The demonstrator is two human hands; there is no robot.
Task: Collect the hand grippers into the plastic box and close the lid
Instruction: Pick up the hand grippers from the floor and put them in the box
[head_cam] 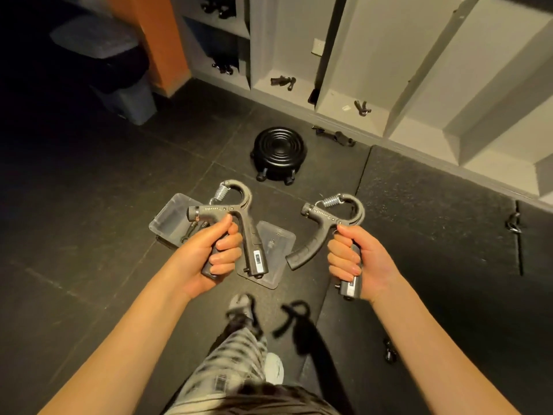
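Hand grippers fill both of the person's hands, held up over the dark floor (89, 235). The left grip (214, 253) is clenched round one handle of the first hand gripper (215, 211), fingers curled and thumb up against the body. Its other handle, the one with the small counter window, hangs free to the right, over the lid (279, 235). The right grip (356, 259) is clenched round the counter-window handle of the second hand gripper (327, 215), and that tool's curved black handle sticks out free to the left. Each tool has its coil spring and hook at the far end.

Under the left grip the clear plastic box (170, 215) lies open on the floor, with something slim and dark inside, partly hidden by the hand. The clear lid lies flat on the floor just right of the box.

More lie about. A third hand gripper (282, 81) sits in a cubby of the white shelving (299, 40), and a fourth hand gripper (362, 108) in the next cubby to the right. A fifth hand gripper (335, 137) lies on the floor at the shelving's foot. A sixth hand gripper (514, 225) rests on the black mat (434, 235) at the right. A blurred seventh hand gripper (294, 314) lies near the person's feet. A round ribbed black object (279, 151) stands on the floor beyond the box.
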